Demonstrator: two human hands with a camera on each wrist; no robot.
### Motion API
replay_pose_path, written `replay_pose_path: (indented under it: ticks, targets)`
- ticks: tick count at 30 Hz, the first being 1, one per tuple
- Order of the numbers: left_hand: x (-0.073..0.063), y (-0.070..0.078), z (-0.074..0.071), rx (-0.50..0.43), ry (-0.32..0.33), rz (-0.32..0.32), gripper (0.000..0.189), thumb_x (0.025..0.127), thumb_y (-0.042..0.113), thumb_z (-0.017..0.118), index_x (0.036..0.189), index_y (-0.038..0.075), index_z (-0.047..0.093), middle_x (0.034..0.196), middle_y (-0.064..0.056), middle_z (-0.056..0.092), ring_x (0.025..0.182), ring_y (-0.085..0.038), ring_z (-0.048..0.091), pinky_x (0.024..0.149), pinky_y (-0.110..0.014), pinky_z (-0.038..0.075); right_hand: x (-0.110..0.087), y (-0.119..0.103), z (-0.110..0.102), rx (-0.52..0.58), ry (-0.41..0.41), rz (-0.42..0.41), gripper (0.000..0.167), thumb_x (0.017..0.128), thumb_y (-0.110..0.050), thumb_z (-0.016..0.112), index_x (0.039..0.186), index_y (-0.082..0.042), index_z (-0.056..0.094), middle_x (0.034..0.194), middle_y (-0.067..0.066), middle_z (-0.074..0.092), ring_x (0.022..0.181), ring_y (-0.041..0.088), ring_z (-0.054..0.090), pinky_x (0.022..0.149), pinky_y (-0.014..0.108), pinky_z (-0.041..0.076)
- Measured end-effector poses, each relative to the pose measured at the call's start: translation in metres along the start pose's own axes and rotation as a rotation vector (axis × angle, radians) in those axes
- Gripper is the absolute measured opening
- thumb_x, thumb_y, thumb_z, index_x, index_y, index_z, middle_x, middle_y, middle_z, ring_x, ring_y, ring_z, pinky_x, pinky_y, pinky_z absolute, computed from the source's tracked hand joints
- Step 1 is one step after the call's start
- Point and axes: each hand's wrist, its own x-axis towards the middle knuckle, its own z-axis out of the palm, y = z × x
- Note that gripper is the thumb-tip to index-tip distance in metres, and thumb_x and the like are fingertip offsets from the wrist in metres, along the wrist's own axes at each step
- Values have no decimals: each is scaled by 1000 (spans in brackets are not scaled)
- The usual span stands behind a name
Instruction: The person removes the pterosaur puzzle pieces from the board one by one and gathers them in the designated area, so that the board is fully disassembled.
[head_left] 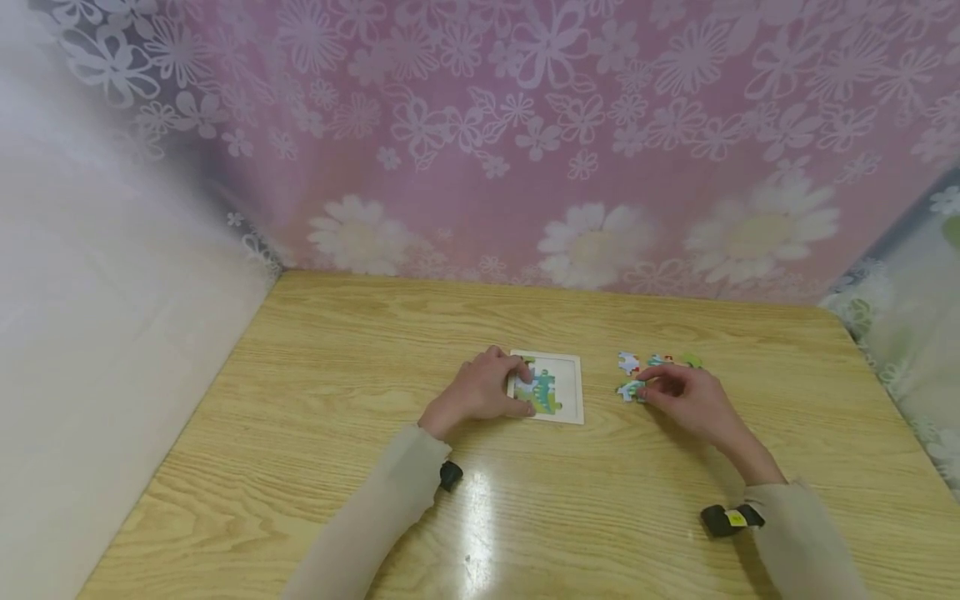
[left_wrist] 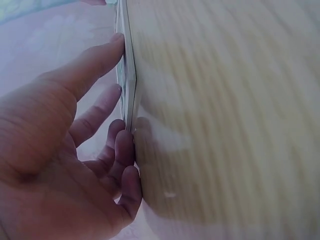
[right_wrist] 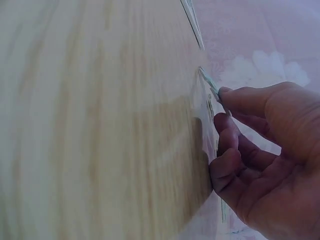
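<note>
A square puzzle tray (head_left: 570, 392) with a pale frame lies flat on the table, its left part filled with green and blue pieces that form a cartoon picture. My left hand (head_left: 491, 385) holds the tray at its left side. In the left wrist view the thumb and a finger touch its face, while other fingers curl against its edge. To the right, my right hand (head_left: 690, 402) pinches a blue-green puzzle piece (head_left: 628, 390) between thumb and finger. The right wrist view shows that piece (right_wrist: 207, 79) tilted, its far end close to the wooden surface.
Several loose pieces lie beyond the right hand, among them a white-and-red one (head_left: 627, 362) and a green one (head_left: 692, 360); the hand partly hides others. Wood-grain table (head_left: 337, 375) surrounds everything. A pink floral curtain (head_left: 480, 167) hangs behind.
</note>
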Motion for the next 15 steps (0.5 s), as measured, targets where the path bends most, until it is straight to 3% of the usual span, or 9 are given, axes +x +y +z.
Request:
replay_pose_path:
  ticks: [8, 15]
  targets:
    - [5, -3, 3, -13, 5, -24, 34, 88, 50, 77, 113, 30, 65, 122, 0, 53, 108, -20, 49, 101, -49, 36, 4, -1, 1, -59, 8, -14, 18, 95, -24, 74, 109, -12, 76, 88, 2, 71, 76, 8, 60, 67, 25, 47]
    - [5, 4, 3, -6, 19, -59, 34, 88, 46, 79, 111, 25, 65, 115, -1, 55, 103, -21, 47, 98, -47, 35, 6, -1, 4, -75, 2, -13, 16, 96, -22, 73, 107, -11, 76, 87, 3, 70, 76, 9, 60, 67, 25, 47]
